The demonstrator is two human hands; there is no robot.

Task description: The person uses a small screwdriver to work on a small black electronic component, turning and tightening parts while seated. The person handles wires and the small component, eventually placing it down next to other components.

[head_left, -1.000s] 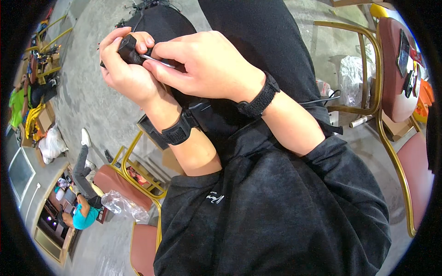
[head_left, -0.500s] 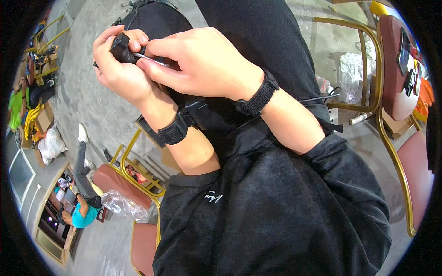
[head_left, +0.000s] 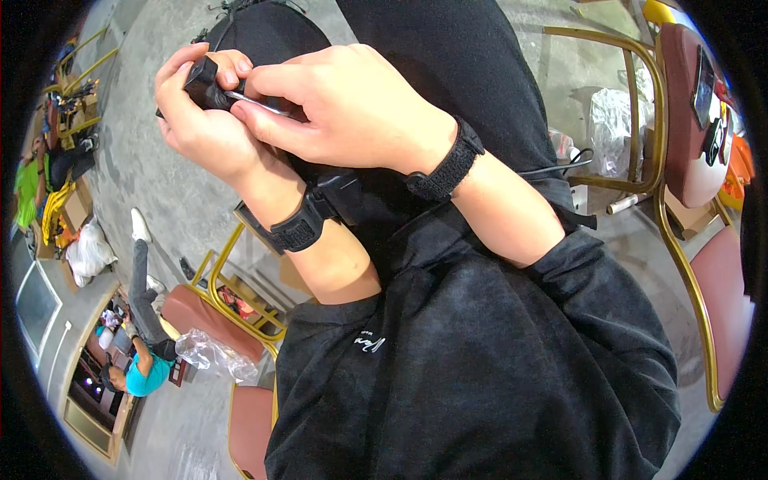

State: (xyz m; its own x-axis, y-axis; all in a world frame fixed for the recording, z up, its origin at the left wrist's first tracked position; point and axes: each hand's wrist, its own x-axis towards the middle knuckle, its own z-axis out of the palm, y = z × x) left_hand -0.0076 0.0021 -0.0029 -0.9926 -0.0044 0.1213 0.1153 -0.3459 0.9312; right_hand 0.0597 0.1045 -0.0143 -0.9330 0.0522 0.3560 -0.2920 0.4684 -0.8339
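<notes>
A small black device (head_left: 203,81) is grasped in the left hand (head_left: 210,132); at the device's right side, a thin silvery rod (head_left: 256,103) is pinched by the right hand (head_left: 344,104).

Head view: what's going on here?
A person's left hand holds a small black block-shaped device above black trousers. The right hand pinches a thin silvery rod between thumb and forefinger, its far end at the device; whether it goes into it can't be made out. Both wrists wear black straps. At right, a dark-screened phone lies on a maroon chair seat.
</notes>
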